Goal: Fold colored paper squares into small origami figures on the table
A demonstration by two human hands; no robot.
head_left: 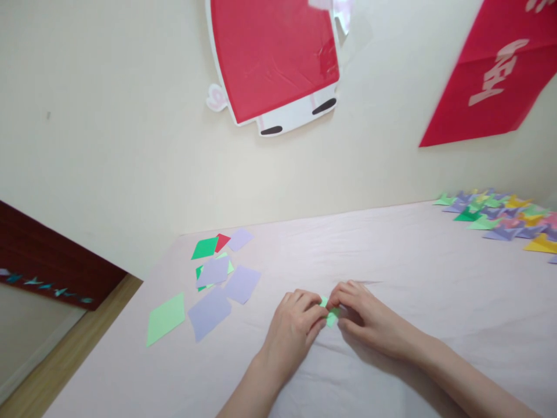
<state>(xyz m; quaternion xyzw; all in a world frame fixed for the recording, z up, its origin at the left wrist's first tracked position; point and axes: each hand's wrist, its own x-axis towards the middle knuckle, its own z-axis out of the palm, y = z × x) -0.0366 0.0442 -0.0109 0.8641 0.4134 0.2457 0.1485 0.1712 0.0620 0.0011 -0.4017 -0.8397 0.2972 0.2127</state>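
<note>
A small folded piece of light green paper (331,313) lies between my two hands on the pale pink cloth-covered table (413,273). My left hand (292,326) has its fingers curled and pinches the paper's left side. My right hand (363,316) presses and pinches the paper from the right with bent fingers. Most of the paper is hidden under my fingertips.
Loose flat paper squares (213,287) in green, lilac and red lie scattered at the left of the table. A heap of folded paper figures (505,217) in several colours sits at the far right. Red decorations (274,58) hang on the wall behind. The table's left edge drops to a wooden floor (56,366).
</note>
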